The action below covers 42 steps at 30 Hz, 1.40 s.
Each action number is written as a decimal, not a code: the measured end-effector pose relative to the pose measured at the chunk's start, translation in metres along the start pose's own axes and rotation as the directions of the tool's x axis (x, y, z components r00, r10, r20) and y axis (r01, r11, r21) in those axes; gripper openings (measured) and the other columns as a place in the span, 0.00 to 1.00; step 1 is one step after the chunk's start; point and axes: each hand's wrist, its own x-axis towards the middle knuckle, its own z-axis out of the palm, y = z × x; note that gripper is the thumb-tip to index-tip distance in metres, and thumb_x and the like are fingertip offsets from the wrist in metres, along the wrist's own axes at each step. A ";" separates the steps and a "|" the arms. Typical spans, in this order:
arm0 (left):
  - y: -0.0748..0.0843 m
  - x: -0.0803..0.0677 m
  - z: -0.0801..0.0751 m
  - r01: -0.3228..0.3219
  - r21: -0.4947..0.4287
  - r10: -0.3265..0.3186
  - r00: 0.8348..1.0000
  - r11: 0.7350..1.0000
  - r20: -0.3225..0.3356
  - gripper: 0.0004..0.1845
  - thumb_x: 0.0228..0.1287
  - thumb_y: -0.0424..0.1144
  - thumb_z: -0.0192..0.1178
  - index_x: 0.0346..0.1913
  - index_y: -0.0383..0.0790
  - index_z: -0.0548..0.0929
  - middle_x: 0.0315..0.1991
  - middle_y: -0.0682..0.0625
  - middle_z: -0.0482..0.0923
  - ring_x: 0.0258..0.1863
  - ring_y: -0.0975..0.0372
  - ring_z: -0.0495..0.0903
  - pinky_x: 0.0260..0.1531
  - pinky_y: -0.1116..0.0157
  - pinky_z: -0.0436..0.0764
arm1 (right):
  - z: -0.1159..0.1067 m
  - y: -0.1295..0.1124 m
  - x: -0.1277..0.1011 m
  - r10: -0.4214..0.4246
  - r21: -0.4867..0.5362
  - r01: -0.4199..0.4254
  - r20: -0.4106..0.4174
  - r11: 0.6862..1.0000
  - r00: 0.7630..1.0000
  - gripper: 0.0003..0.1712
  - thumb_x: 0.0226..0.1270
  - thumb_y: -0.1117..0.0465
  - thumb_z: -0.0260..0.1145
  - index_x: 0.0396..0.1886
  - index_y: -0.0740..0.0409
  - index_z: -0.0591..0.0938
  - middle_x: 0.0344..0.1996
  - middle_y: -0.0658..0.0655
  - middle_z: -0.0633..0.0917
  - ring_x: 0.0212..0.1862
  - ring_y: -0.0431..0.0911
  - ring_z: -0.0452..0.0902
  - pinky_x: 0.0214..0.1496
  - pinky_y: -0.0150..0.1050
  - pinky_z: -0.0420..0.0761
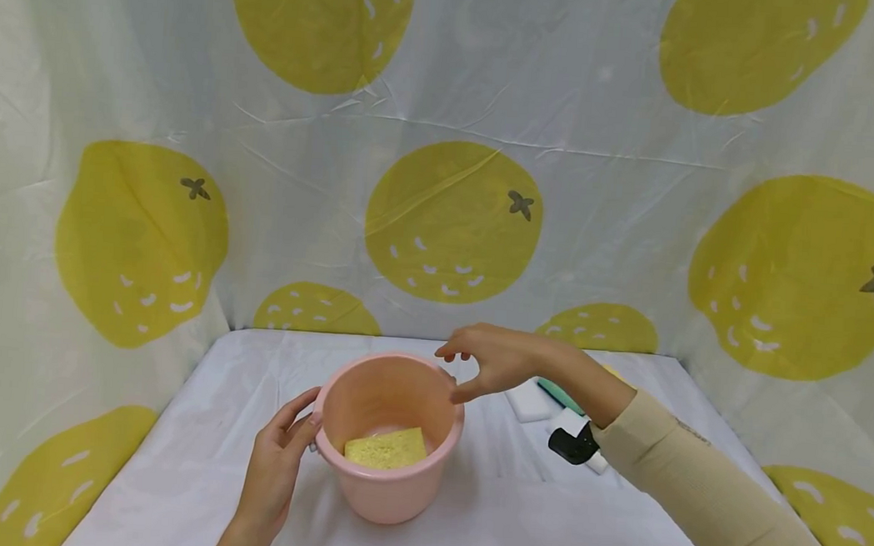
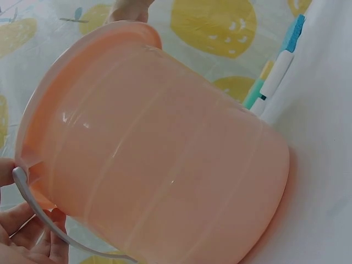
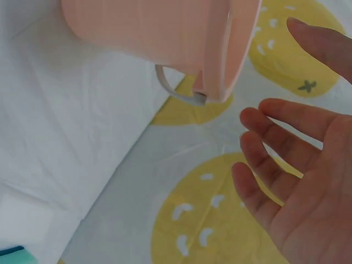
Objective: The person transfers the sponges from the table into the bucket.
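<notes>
A pink bucket (image 1: 388, 437) stands upright on the white surface (image 1: 482, 526) with a yellow sponge (image 1: 386, 449) lying flat on its bottom, so the sponge looks already placed. The left hand (image 1: 275, 455) holds the bucket's near-left rim, fingers curled by the grey handle (image 2: 44, 220). The right hand (image 1: 493, 362) hovers over the far-right rim with relaxed, spread fingers, holding nothing. A white sponge (image 1: 530, 401), a teal sponge (image 1: 561, 394) and a spray bottle (image 1: 575, 442) lie to the right, untouched; they seem left to handle.
</notes>
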 end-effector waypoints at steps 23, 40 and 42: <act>-0.004 0.002 -0.002 0.027 0.008 -0.027 1.000 1.000 -0.012 0.23 0.77 0.39 0.63 0.70 0.39 0.76 0.64 0.43 0.77 0.48 0.62 0.79 0.51 0.68 0.75 | 0.005 0.034 -0.040 0.099 0.050 -0.095 -0.089 0.994 0.991 0.40 0.65 0.41 0.72 0.70 0.58 0.78 0.56 0.50 0.81 0.56 0.52 0.77 0.52 0.49 0.78; -0.005 0.002 0.000 0.001 -0.004 -0.001 1.000 1.000 -0.014 0.23 0.76 0.37 0.62 0.70 0.36 0.76 0.63 0.41 0.78 0.47 0.63 0.80 0.50 0.68 0.76 | 0.015 0.065 -0.084 0.152 0.199 -0.118 -0.160 0.973 0.975 0.41 0.66 0.46 0.75 0.71 0.63 0.75 0.55 0.51 0.80 0.53 0.48 0.78 0.57 0.53 0.78; -0.004 0.002 0.000 -0.009 -0.006 0.009 1.000 1.000 -0.008 0.24 0.77 0.37 0.62 0.70 0.35 0.76 0.63 0.40 0.78 0.48 0.63 0.80 0.50 0.69 0.75 | 0.016 0.070 -0.091 0.157 0.231 -0.115 -0.170 0.966 0.973 0.41 0.66 0.47 0.75 0.72 0.63 0.74 0.55 0.52 0.80 0.53 0.48 0.79 0.57 0.55 0.78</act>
